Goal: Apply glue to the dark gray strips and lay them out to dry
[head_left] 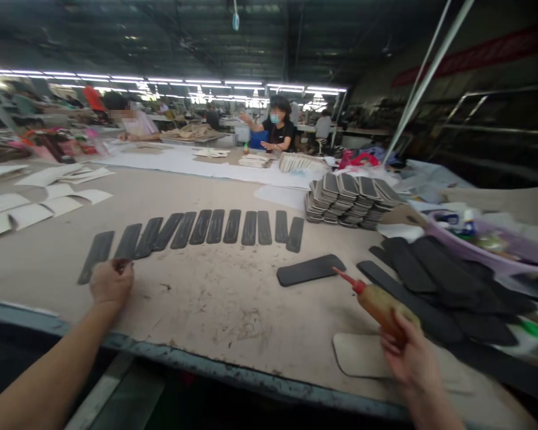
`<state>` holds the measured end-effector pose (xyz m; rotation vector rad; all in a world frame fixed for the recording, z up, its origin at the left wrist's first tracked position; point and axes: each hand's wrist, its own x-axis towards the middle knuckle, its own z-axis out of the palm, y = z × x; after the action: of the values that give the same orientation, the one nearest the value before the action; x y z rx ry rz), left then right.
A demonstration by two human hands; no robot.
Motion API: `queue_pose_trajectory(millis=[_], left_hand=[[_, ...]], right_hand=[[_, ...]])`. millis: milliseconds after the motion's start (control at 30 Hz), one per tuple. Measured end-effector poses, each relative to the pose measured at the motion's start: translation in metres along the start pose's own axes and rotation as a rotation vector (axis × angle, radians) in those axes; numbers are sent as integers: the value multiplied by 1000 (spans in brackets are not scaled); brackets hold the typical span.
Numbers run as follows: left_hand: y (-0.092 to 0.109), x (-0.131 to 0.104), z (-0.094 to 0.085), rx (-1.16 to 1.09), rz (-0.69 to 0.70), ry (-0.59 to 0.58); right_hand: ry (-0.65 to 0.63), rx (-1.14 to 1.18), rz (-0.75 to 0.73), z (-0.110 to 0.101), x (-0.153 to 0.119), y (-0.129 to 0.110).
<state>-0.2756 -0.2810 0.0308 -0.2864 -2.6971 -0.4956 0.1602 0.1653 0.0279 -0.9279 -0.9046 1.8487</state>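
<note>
My right hand [410, 352] is wrapped around a squeeze bottle [383, 307] of amber liquid. Its red nozzle tip is over the right end of a single black rounded strip [309, 270] lying flat; whether they touch I cannot tell. At the left, the fingers of my left hand [112, 280] are curled together at the near end of a black piece [129, 239] in a curved row; what they pinch, if anything, is hidden. Several similar black pieces [216, 226] continue this row, with shiny streaks on their faces. Under my right hand lies a pale rounded panel [358, 355].
Stacked dark-topped pieces [341, 200] stand at the back right. Loose black strips [430, 275] and a purple basket [457, 239] with bottles lie on the right. Pale panels [36, 215] spread at left. Beyond the table, a masked person [280, 128] and other people are present.
</note>
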Motion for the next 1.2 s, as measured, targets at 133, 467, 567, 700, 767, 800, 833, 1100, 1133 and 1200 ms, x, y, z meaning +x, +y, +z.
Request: queue_pose_trajectory(millis=[133, 467, 567, 700, 767, 800, 833, 1100, 1133, 1200], left_hand=[[97, -33, 36, -242, 260, -135], [306, -125, 68, -322, 914, -464], [323, -127, 72, -162, 991, -505], [333, -121, 70, -55, 1030, -555], [338, -120, 66, 20, 1032, -575], [341, -121, 63, 60, 1028, -578], [344, -122, 61, 95, 1022, -577], [365, -133, 55, 214, 948, -563], [367, -133, 54, 219, 931, -553], [370, -131, 51, 222, 912, -544]], right_hand=[[-11, 36, -18, 5, -4, -1], [30, 115, -42, -7, -14, -20], [22, 102, -35, -15, -17, -26], [12, 87, -28, -22, -19, -33], [-4, 96, -31, -23, -19, -36], [-10, 106, -33, -24, -19, -38], [-15, 117, -35, -24, -18, -40], [-2, 176, -48, -34, -18, -50], [-2, 181, -54, -34, -19, -50], [-4, 186, -65, -35, -19, -51]])
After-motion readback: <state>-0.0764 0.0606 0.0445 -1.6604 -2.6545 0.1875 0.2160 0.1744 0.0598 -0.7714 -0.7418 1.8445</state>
